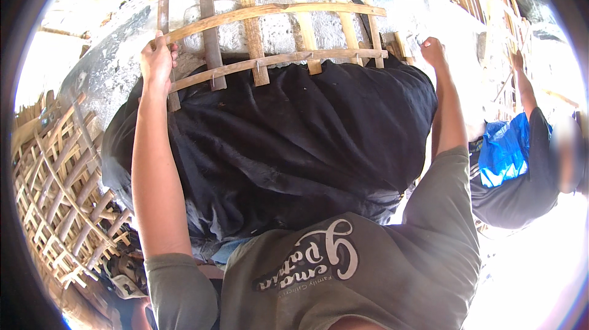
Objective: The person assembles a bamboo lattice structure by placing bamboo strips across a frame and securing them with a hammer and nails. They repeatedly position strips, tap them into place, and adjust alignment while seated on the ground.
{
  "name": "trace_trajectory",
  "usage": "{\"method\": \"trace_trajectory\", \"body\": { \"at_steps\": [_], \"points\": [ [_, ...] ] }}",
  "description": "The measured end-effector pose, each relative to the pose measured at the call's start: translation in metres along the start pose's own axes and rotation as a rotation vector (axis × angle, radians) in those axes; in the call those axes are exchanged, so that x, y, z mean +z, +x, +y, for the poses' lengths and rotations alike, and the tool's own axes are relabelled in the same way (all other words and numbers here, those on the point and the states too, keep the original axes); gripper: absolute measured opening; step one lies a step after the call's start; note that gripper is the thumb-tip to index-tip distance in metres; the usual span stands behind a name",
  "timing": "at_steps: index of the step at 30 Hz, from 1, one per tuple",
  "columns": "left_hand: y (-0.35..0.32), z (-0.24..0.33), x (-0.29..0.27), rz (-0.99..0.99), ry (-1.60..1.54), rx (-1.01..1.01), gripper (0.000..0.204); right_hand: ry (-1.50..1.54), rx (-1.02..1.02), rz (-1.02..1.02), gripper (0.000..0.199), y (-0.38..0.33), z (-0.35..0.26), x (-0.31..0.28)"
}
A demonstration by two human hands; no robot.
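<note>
A lattice of flat bamboo slats (264,62) stands in front of me, with long upright slats crossed by two slightly bowed crosspieces. My left hand (157,65) is closed round its left edge, where an upright slat meets the upper crosspiece. My right hand (434,51) is closed in a fist, just beyond the lattice's right edge and apart from it. Anything inside that fist is too small or too washed out to make out. A black cloth (294,139) covers my lap, and the lower slat ends lie against it.
Several finished-looking bamboo lattices (61,189) are stacked at the left. Behind my lattice spreads a pale, greyish sheet (104,66). At the right sits another person (521,170) in dark clothes with a blue cloth (504,152), one hand raised to upright bamboo slats (508,41).
</note>
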State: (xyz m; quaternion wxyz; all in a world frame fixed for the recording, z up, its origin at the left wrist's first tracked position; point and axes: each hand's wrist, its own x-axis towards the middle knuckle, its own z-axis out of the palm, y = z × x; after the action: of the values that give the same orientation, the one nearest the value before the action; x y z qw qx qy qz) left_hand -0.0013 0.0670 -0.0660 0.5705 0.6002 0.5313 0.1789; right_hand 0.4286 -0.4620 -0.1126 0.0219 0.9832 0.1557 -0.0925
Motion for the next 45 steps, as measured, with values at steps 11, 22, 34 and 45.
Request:
{"method": "trace_trajectory", "body": {
  "at_steps": [11,22,34,45],
  "points": [
    [0.003,-0.004,0.0,-0.021,-0.019,0.015,0.037,-0.075,0.039,0.096,0.019,0.004,0.012,0.009],
    [0.004,-0.004,0.0,-0.012,-0.027,0.008,0.037,-0.027,0.055,0.134,0.022,-0.011,0.002,0.0],
    [0.005,-0.008,0.0,-0.023,-0.056,0.02,0.036,0.496,-0.083,0.414,0.009,0.007,-0.017,-0.007],
    [0.003,-0.005,-0.004,-0.055,-0.129,0.002,0.036,0.664,-0.523,0.168,0.011,-0.071,-0.185,-0.125]
  ]
}}
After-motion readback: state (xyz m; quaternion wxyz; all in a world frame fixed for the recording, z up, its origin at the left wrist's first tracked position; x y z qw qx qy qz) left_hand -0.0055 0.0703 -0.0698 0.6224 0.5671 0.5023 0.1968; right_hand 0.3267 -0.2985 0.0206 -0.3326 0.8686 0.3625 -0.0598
